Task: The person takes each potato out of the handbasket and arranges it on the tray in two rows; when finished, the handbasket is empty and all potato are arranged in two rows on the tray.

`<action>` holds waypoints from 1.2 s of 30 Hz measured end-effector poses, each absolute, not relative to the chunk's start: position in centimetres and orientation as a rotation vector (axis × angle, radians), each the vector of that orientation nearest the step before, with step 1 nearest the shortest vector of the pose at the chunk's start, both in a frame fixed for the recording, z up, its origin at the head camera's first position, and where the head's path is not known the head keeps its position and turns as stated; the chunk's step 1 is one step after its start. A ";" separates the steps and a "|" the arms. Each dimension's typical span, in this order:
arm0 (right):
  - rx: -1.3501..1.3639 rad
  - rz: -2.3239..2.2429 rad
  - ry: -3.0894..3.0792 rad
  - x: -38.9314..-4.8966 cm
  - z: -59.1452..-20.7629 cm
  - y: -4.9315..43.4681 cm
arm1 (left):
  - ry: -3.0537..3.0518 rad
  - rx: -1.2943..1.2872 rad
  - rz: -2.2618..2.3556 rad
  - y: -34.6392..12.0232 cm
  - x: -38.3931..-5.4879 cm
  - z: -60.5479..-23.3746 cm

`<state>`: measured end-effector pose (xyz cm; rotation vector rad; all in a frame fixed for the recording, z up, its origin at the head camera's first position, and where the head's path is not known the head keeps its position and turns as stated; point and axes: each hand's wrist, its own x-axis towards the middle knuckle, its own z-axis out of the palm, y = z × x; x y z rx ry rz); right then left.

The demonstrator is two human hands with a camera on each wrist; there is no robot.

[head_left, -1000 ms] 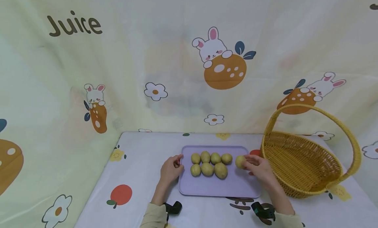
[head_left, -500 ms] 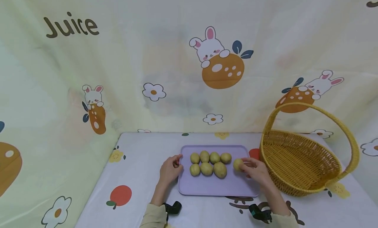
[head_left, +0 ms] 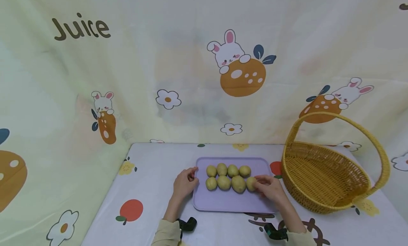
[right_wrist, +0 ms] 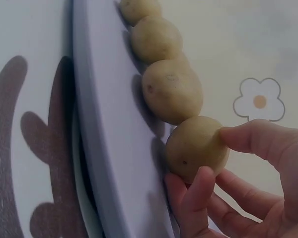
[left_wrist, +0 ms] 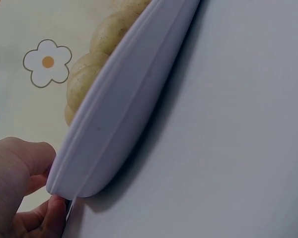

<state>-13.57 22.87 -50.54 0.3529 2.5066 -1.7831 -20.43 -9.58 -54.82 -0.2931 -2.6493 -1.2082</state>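
A lilac tray point(head_left: 220, 203) carries two rows of small potatoes point(head_left: 224, 183). At the right end of the near row, my right hand point(head_left: 271, 188) pinches a round potato point(right_wrist: 196, 148) between thumb and fingertips. In the right wrist view this potato sits right beside a larger potato point(right_wrist: 171, 91), low over the tray. My left hand point(head_left: 185, 183) holds the tray's left edge. Seen from the left wrist, its upper finger meets the rim while other fingers point(left_wrist: 52, 218) curl at the tray's lower edge.
A yellow wicker basket point(head_left: 325, 175) with a tall arched handle stands right of the tray, close to my right forearm. A printed cloth point(head_left: 153, 203) covers the table, and a patterned curtain point(head_left: 191, 62) hangs behind it.
My right hand has moved left and nearer to me with its potato, from the tray's right part to the end of the near row. The left hand stays at the tray's edge.
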 end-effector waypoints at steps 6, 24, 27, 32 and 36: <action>0.408 -1.769 2.496 -13.5 -50.6 22.7 | -2.659 -0.289 -1.201 -9.5 -20.6 -54.8; 0.409 -1.724 2.473 -13.7 -50.9 23.0 | -2.657 -0.316 -1.213 -9.5 -20.8 -55.2; 0.421 -1.728 2.459 -13.8 -51.0 23.1 | -2.660 -0.314 -1.209 -9.5 -20.8 -55.2; 0.432 -1.759 2.431 -13.9 -51.1 23.3 | -2.648 -0.325 -1.210 -9.6 -20.8 -55.2; 0.427 -1.788 2.404 -13.9 -51.1 23.4 | -2.649 -0.305 -1.211 -9.6 -20.7 -55.2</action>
